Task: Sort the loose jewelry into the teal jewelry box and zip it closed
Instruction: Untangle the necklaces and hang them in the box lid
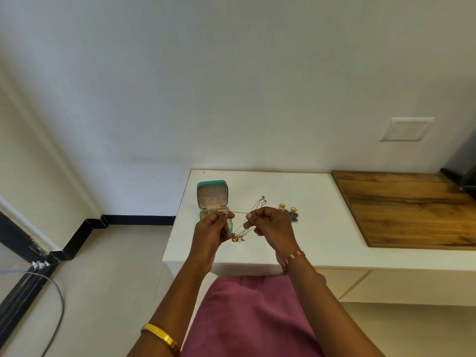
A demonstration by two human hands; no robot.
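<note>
The teal jewelry box (211, 184) lies open on the white table (296, 191), its beige lining showing; my left hand hides part of the lower half. A thin gold chain necklace (243, 226) is stretched between both hands, looping down to a round gold pendant (234, 239) just above the tabletop. My left hand (210, 233) pinches one end of the chain in front of the box. My right hand (270, 228) pinches the other part. Gold rings (282, 206) and a dark jewelry heap (294, 216) lie right of my right hand.
A wooden board (412, 207) covers the table's right side, with a dark appliance (463, 171) at the far right edge. A white wall runs behind. Left of the table lies tiled floor with a black skirting and a cable (58, 305).
</note>
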